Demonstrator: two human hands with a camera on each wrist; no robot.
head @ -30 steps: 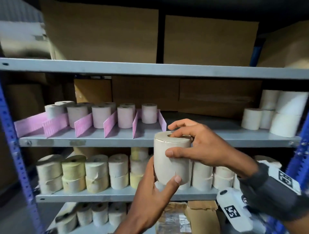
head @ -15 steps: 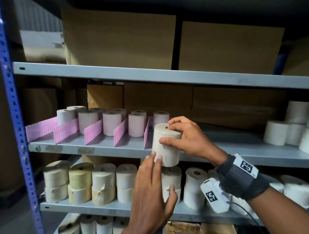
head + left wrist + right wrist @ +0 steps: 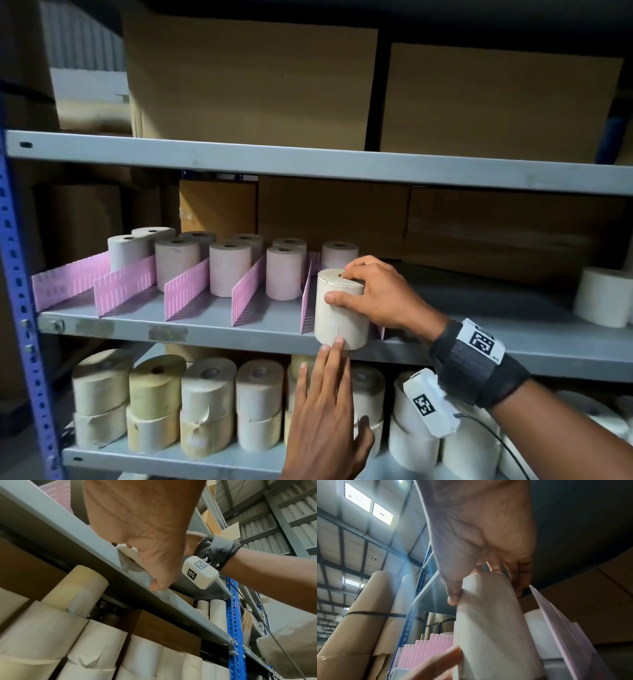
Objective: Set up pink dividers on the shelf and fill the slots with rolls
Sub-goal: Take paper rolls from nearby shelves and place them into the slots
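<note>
A cream paper roll (image 3: 339, 313) stands upright at the front edge of the grey middle shelf (image 3: 212, 320), in the rightmost slot between two pink dividers (image 3: 306, 301). My right hand (image 3: 370, 294) grips its top and side; thumb and fingers clasp the roll (image 3: 493, 622) in the right wrist view. My left hand (image 3: 329, 387) is below with straight fingers, their tips touching the roll's bottom rim. Several pink dividers (image 3: 186, 291) stand in a row to the left, with rolls (image 3: 229, 267) behind them in the slots.
Cardboard boxes (image 3: 250, 78) fill the top shelf and the back of the middle shelf. More cream rolls (image 3: 603, 294) stand at the middle shelf's right end. The lower shelf holds stacked cream rolls (image 3: 154, 407). A blue upright post (image 3: 20, 308) runs down the left.
The roll went up from in front of the lower shelf onto the middle shelf's front edge. My left hand let go of its side and now touches only its bottom with straight fingers.
</note>
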